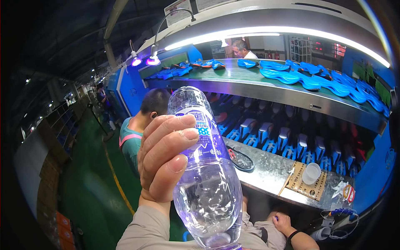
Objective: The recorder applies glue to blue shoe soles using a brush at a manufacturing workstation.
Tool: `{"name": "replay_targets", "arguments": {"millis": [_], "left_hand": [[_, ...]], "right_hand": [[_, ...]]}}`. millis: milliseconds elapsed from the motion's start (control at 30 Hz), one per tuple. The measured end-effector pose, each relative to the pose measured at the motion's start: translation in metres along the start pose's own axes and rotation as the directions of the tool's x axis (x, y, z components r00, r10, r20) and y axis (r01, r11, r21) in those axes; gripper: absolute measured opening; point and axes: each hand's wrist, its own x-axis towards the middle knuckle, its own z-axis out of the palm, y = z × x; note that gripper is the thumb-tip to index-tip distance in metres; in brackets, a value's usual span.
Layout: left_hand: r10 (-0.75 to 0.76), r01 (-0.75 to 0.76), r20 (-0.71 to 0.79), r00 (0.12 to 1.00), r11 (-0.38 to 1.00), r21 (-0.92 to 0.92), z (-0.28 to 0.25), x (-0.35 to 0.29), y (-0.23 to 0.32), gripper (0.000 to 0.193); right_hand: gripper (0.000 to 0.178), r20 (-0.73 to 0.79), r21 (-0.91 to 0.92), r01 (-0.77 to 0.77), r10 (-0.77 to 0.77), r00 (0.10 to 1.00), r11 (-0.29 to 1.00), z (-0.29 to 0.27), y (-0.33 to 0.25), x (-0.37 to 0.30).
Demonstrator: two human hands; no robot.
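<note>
My left hand [162, 156] is closed around a clear plastic water bottle [208, 183] with a purple label. The bottle is tipped with its base up and away from me. Its neck points down at the lower edge, where the mouth is cut off from view. Water fills the lower part. My right hand [283, 223] rests on my thigh by the bench with its fingers curled. A small blue-purple thing shows at its fingers, too small to name for sure.
Beyond the bench [266, 177] stand rows of shoe lasts with blue shoe parts [300, 154]. Blue moulded soles [291, 78] lie on a belt above. A white cup [311, 173] stands on cardboard [300, 185]. A person [135, 129] in green is at the left; another [241, 49] is behind.
</note>
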Motion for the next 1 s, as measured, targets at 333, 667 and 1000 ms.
{"name": "replay_targets", "arguments": {"millis": [333,667,1000], "left_hand": [[0.17,-0.182,0.09,0.981,0.97,0.158,0.001,-0.001,-0.01,0.095],[-0.248,0.32,0.215,0.945,0.84,-0.438,0.036,-0.038,0.042,0.035],[-0.307,0.793,0.923,0.231,-0.49,-0.361,0.12,-0.133,0.089,0.059]], "right_hand": [[0.031,-0.026,0.018,0.039,-0.039,0.999,0.999,0.0,-0.002,0.001],[0.028,-0.008,0.013,0.013,-0.013,1.0,1.0,-0.01,-0.007,-0.008],[0.026,0.023,0.129,0.018,-0.022,1.0,0.991,-0.041,-0.055,-0.01]]}}
